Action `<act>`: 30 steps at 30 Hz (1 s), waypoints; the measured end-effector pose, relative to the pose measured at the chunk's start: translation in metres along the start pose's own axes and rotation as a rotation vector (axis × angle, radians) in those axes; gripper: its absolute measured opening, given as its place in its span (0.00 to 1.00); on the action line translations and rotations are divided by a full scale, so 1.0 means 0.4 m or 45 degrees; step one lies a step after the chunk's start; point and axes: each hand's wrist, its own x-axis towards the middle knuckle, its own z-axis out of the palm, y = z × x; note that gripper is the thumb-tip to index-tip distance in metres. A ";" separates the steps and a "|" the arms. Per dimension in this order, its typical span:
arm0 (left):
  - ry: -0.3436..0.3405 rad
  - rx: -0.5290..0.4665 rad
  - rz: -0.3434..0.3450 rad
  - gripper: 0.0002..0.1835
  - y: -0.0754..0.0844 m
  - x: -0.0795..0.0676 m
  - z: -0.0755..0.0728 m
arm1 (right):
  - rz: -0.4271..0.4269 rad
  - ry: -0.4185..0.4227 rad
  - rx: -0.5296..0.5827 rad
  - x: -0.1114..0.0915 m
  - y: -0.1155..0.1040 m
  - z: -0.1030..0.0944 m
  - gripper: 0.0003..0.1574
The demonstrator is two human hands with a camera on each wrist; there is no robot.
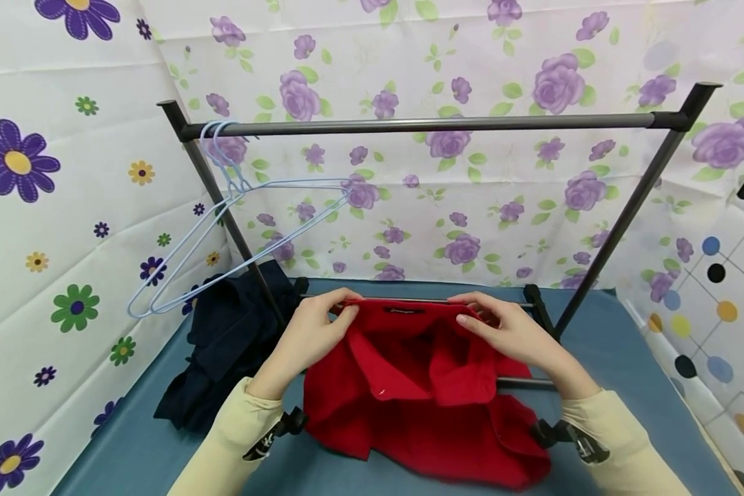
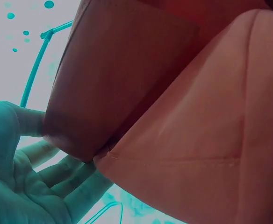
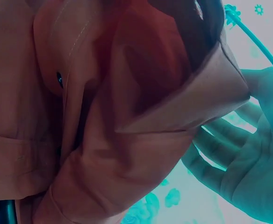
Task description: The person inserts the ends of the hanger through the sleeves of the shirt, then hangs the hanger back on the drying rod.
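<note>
Head view: bright, even light, with shadow inside the red garment point(image 1: 430, 424). Wrist views: dim, cyan-tinted, the far patterned backdrop point(image 2: 10, 74) washed out.

No word or number can be read with certainty. Inside the collar of the red garment point(image 1: 430, 434), between its eleven and twelve o'clock, sits a dark label point(image 1: 404, 311), its writing too small. Pale marks on the left wrist device point(image 1: 262, 446), at seven o'clock, are also illegible.
</note>
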 end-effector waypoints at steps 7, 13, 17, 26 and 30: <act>-0.009 -0.031 -0.003 0.10 -0.009 0.008 -0.006 | -0.162 0.034 -0.017 -0.015 0.001 0.008 0.36; -0.003 -0.065 -0.048 0.10 -0.016 0.013 -0.022 | -0.449 -0.011 -0.015 -0.037 0.009 0.015 0.30; -0.009 -0.081 -0.064 0.10 -0.018 0.016 -0.026 | -0.458 -0.013 -0.077 -0.045 0.010 0.013 0.23; -0.054 -0.049 -0.050 0.10 -0.017 0.015 -0.012 | -0.281 -0.031 -0.109 -0.047 0.010 0.008 0.33; -0.066 -0.042 -0.046 0.10 -0.016 0.011 -0.008 | -0.206 -0.078 -0.113 -0.044 0.007 0.006 0.41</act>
